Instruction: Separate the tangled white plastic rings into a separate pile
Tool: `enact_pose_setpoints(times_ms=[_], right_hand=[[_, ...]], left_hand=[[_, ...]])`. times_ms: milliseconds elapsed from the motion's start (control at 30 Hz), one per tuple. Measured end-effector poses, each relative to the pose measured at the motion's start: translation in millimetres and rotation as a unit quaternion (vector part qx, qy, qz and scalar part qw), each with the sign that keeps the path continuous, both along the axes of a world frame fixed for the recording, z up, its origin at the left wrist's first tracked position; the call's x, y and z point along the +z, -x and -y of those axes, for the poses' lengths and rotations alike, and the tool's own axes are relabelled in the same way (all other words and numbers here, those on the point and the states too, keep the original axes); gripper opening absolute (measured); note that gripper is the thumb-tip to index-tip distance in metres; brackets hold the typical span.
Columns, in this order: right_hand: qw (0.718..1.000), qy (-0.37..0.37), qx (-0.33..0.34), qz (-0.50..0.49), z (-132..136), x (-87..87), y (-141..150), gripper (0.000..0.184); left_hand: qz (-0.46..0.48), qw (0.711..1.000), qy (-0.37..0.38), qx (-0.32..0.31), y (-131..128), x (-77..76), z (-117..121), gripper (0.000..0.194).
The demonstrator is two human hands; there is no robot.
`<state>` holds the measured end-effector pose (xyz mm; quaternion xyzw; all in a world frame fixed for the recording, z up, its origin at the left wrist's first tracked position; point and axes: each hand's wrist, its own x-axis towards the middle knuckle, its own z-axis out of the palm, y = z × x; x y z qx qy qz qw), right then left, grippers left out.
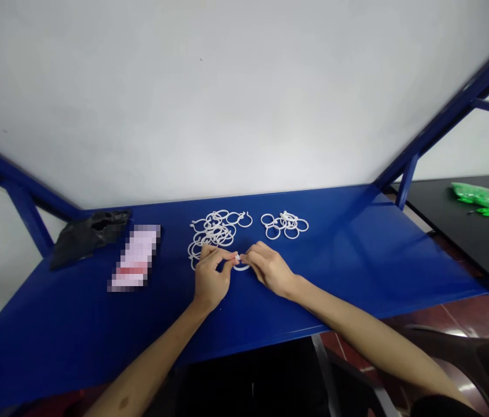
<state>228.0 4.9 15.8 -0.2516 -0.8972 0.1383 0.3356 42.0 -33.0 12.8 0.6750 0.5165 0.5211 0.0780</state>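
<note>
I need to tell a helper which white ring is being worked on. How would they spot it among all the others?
Start at the blue table: two heaps of white rings lie near its far edge. Nearer than the larger pile and the smaller cluster, the left hand and right hand meet. The single ring pinched between their fingertips is the only one off the heaps.

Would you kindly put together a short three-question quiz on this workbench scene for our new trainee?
1. True or false: both hands grip the same white plastic ring.
2. Which pile of rings is larger: A) the one on the left, B) the one on the right?
3. What lies at the table's far left?

Key:
1. True: the left hand and right hand pinch one white ring between them.
2. A: the left pile holds more rings than the right pile.
3. A crumpled black bag on the blue table.
</note>
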Motion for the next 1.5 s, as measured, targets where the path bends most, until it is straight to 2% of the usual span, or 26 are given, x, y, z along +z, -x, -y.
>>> enact_pose_setpoints(times_ms=[167,300,367,467,600,667,767,833,900,1067,1167,1300,1400,1500], right_hand=[[0.999,-0.019,-0.001,0.032,1.0,-3.8,-0.6,0.025],[0.998,-0.037,-0.016,0.056,-5.9,4.8,-0.5,0.028],[0.996,-0.041,-0.057,0.052,-13.8,13.1,-3.4,0.027],[0.983,-0.043,-0.175,0.020,-29.9,22.6,-14.8,0.026],[0.954,-0.029,-0.297,-0.010,-52.3,16.5,-37.8,0.021],[0.945,-0.008,-0.327,-0.006,-60.6,7.6,-47.1,0.018],[0.935,0.002,-0.354,0.016,-67.0,-2.9,-54.3,0.017],[0.929,-0.010,-0.369,0.023,-67.4,-5.1,-55.6,0.018],[0.925,-0.023,-0.380,0.017,-65.7,-4.1,-55.4,0.019],[0.923,-0.027,-0.383,0.004,-58.8,2.7,-52.5,0.019],[0.928,-0.021,-0.372,0.000,-55.4,5.9,-49.3,0.018],[0.948,0.002,-0.317,-0.022,-50.6,7.9,-44.4,0.019],[0.968,0.081,-0.234,-0.036,-43.6,7.8,-37.7,0.021],[0.969,0.172,-0.169,-0.053,-33.2,7.3,-25.7,0.022]], left_hand=[[-0.020,1.000,-0.006,-0.012,-0.6,-4.7,-0.2,0.014],[-0.051,0.999,-0.008,-0.017,-0.5,-2.9,-4.5,0.008],[-0.080,0.997,0.006,-0.008,0.3,-2.3,-7.4,0.014],[-0.128,0.991,0.018,0.017,3.2,-3.8,-9.9,0.027],[-0.175,0.983,0.001,0.045,7.3,-2.6,-9.2,0.024],[-0.204,0.978,-0.003,0.044,6.5,2.1,-10.2,0.022],[-0.262,0.965,0.007,0.004,0.5,12.0,-18.2,0.021],[-0.290,0.956,0.025,-0.030,-5.9,17.5,-29.1,0.021],[-0.294,0.954,0.042,-0.032,-13.0,20.0,-43.8,0.022],[-0.311,0.948,0.065,0.010,-25.3,11.0,-79.6,0.019],[-0.310,0.947,0.075,0.017,-27.1,2.7,-84.6,0.015],[-0.282,0.956,0.069,0.024,-26.5,-1.5,-67.1,0.011],[-0.239,0.969,0.051,0.026,-24.8,0.7,-46.4,0.008],[-0.234,0.972,0.027,0.010,-22.5,3.0,-28.2,0.010]])
